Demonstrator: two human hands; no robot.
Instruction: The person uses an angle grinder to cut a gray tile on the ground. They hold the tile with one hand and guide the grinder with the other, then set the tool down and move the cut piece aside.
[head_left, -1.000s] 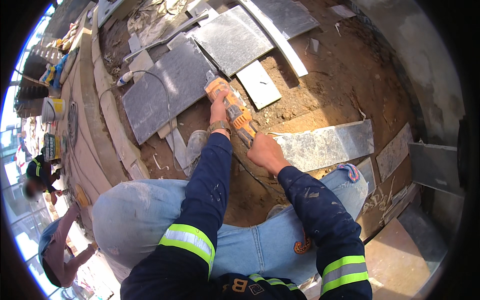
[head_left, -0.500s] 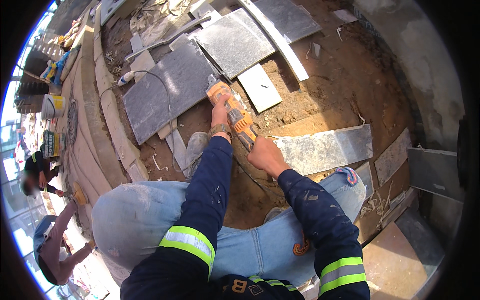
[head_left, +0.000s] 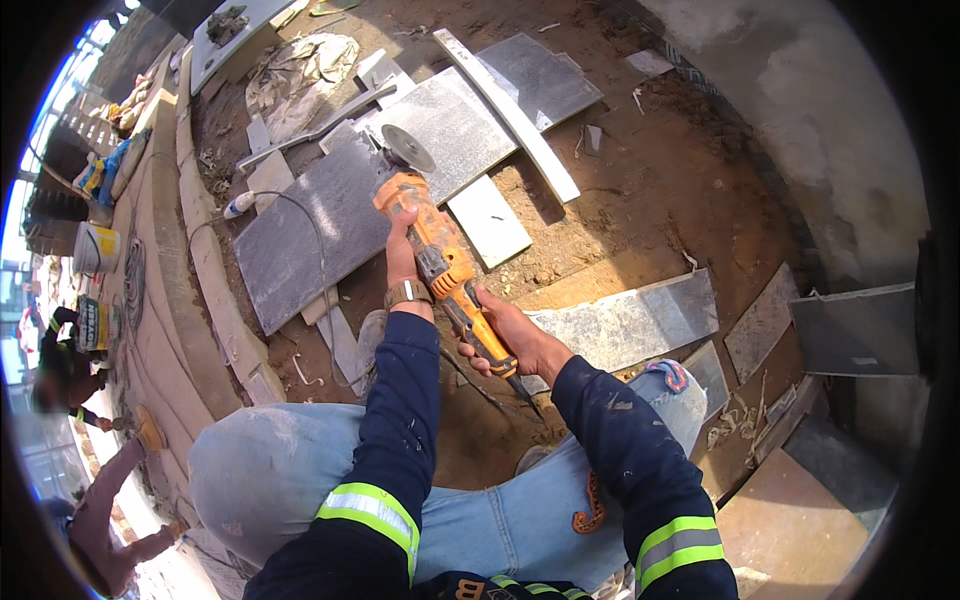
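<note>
Tool: an orange angle grinder (head_left: 437,252) is held over the large grey stone slab (head_left: 300,240), its disc (head_left: 408,148) at the slab's upper right corner.
Left hand (head_left: 401,250): closed around the grinder body, just behind the disc.
Right hand (head_left: 508,340): closed on the rear handle, nearer the knees than the slab.
Cable (head_left: 290,215): laid across the slab, its white plug (head_left: 238,206) at the slab's left edge.
Surroundings: a white tile (head_left: 488,220) lies just right of the slab; a long grey slab (head_left: 625,322) lies well apart, to the right.

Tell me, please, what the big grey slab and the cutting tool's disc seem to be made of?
The grey slab looks like polished stone, perhaps granite: speckled, flat, faintly glossy. The disc of the orange grinder looks like grey metal with a dull sheen; its rim is too small to judge.
</note>
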